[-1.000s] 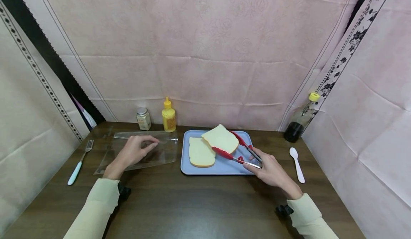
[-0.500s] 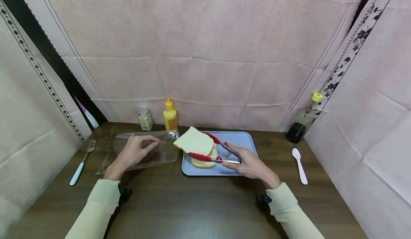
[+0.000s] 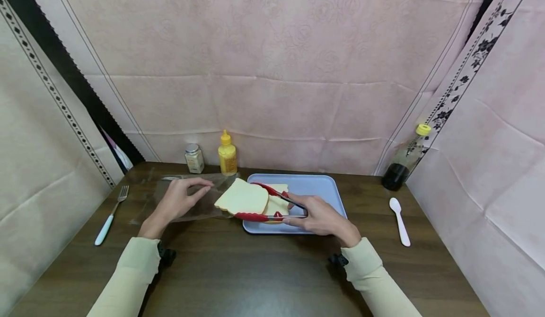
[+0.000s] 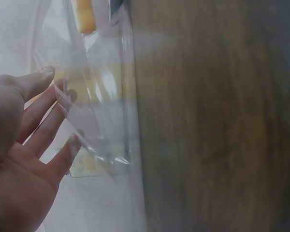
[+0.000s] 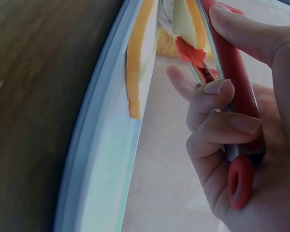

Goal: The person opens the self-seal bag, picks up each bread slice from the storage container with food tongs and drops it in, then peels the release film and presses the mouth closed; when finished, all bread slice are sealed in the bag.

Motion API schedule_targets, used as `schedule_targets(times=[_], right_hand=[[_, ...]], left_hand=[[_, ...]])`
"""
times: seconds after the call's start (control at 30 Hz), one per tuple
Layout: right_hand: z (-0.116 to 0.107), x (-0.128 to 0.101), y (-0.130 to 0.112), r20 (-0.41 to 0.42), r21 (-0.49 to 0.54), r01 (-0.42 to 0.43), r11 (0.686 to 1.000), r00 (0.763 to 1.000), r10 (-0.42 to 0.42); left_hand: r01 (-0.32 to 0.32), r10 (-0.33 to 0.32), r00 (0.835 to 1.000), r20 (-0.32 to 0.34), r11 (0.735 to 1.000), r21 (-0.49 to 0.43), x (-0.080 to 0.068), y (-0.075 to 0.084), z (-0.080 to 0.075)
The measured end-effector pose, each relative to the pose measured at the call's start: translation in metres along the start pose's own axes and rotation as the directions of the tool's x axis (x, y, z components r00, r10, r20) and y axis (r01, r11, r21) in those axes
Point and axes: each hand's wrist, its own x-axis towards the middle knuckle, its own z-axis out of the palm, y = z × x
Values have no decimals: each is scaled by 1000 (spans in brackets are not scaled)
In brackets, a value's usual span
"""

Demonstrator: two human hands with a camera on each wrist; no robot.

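My left hand pinches the edge of a clear plastic bag between thumb and fingers, lifting its mouth open over the table. In my right hand is a pair of red-tipped metal tongs, gripped by red handles in the right wrist view. The tongs hold a slice of white bread across the tray's left edge, its far corner overlapping the bag in the head view. Partly hidden behind it, a second bread slice lies on the blue tray.
Behind the bag stand a shaker jar and a yellow squeeze bottle. A fork lies at the left. At the right are a white spoon and a yellow-capped bottle of dark liquid. Cloth walls enclose the wooden table.
My right hand has carried the tongs and bread slice leftward, from above the tray's middle to the bag's right side. My left hand has stayed in place at the bag.
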Motion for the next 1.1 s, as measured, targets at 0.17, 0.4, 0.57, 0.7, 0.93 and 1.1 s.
schedule_targets(times=[0.17, 0.4, 0.57, 0.7, 0.93, 1.1], right_hand=[[2, 6, -5, 19, -46, 6, 999, 1000, -5], [10, 19, -9, 49, -63, -25, 998, 998, 28], [10, 21, -12, 70, -32, -9, 999, 998, 11], [7, 20, -13, 66, -23, -2, 1000, 998, 3], [8, 22, -12, 50, -25, 2, 1000, 999, -1], [13, 29, -13, 37, -42, 9, 999, 999, -8]], left_hand=[[17, -17, 1000, 15, 999, -37, 1, 0, 0], [34, -33, 999, 27, 998, -56, -1, -1, -2], [44, -44, 999, 17, 998, -50, -1, -3, 0], [48, -48, 999, 4, 997, -61, 0, -6, 0], [14, -13, 1000, 4, 988, -152, 0, -4, -2], [1, 1, 1000, 8, 978, -208, -1, -2, -1]])
